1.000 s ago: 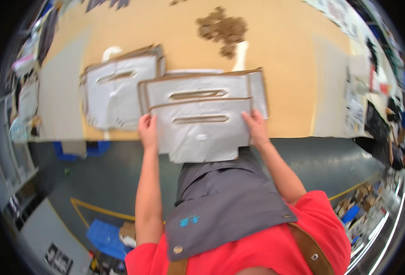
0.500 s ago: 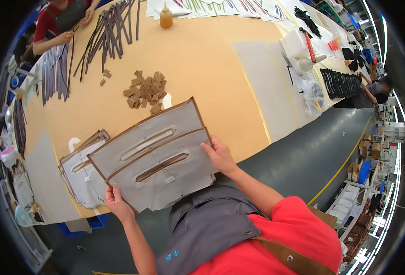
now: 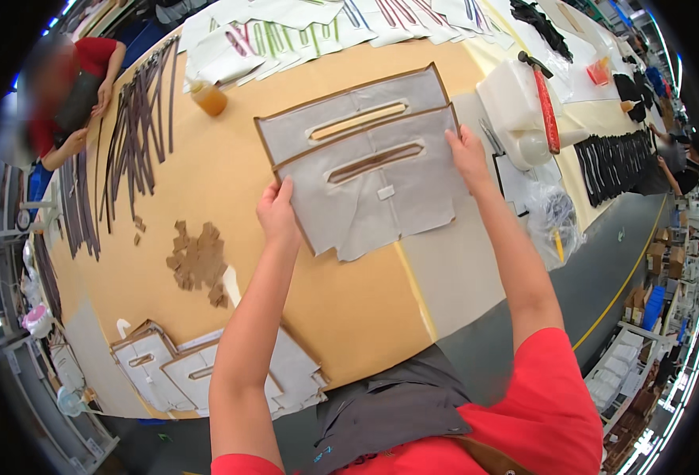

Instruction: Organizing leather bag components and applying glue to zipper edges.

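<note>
Stretched between my two hands is a grey fabric panel (image 3: 325,210) with brown bound edges, two long slot openings and a small white tag. It is held over the far middle of the table. My left hand (image 3: 276,212) pinches its left edge, and my right hand (image 3: 468,158) grips its right edge near the upper corner. The fingers behind the panel are hidden. Nearer to me, partly behind my left forearm, lies a stack of similar pale panels (image 3: 179,368) with slots. A pile of small brown pieces (image 3: 200,257) sits left of my left forearm.
A bottle of amber liquid (image 3: 209,100) stands beyond the panel, near dark strips (image 3: 136,138) and white pieces with coloured slots (image 3: 270,36). At right are a red-handled hammer (image 3: 545,111), a white container (image 3: 507,99) and black straps (image 3: 612,166). Another person (image 3: 68,91) works at upper left.
Both hands have carried the panel forward and to the right, away from my body. More of the panel stack at lower left now shows. The view has shifted too.
</note>
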Motion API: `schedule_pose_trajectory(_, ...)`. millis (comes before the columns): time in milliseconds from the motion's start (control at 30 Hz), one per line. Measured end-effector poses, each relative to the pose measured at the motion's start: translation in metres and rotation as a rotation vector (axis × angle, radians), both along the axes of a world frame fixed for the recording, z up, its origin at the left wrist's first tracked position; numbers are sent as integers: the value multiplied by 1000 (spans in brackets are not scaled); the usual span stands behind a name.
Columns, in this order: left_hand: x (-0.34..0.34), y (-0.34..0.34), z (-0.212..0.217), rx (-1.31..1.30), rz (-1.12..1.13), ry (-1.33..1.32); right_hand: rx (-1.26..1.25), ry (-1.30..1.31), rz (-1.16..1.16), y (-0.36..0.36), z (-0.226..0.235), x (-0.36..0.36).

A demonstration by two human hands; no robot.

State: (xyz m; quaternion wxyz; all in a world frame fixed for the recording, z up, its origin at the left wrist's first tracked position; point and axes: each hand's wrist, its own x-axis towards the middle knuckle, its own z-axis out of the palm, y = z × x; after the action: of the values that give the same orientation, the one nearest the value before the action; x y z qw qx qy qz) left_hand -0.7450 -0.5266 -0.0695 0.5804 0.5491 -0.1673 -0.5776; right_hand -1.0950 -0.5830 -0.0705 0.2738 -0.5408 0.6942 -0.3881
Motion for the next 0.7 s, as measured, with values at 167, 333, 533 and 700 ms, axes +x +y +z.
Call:
schedule_pose_trajectory(167,-70,-100,-25,106,35,-55,124,126,-52,-94,-27,-63)
schedule_pose_trajectory(333,-95,-149,-37,162,20,-93,166,312,-126,-140,-42,-80)
schedule_pose_trajectory(533,-93,-174,-48,248,-152,-572,231,460,-110,-166,-49,-95)
schedule_pose_trajectory(700,-83,-186,-51,301,-197,-750,214,461,-120,-179,-52,-89)
